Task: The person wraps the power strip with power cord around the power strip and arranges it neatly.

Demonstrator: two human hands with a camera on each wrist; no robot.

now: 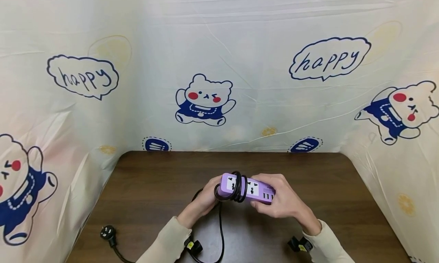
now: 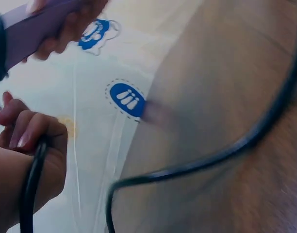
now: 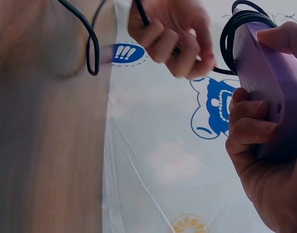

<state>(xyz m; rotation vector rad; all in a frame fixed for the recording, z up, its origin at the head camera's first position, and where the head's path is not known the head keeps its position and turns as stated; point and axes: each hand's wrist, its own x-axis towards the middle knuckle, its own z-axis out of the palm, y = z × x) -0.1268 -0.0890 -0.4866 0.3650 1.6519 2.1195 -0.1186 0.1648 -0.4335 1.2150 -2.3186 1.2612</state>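
Observation:
A purple power strip with white socket faces and USB ports is held up over the table. Several loops of its black cord are wound round its left half. My right hand grips the strip's right end, thumb on the near edge and fingers round the far side. At the other end my left hand holds the cord in curled fingers, a little apart from the strip in the right wrist view. The loose cord hangs from the left hand to the table, and its black plug lies at the front left.
The brown wooden table has a patterned sheet behind it and at both sides. A small black wrist camera sits by the left cuff, another wrist camera by the right cuff.

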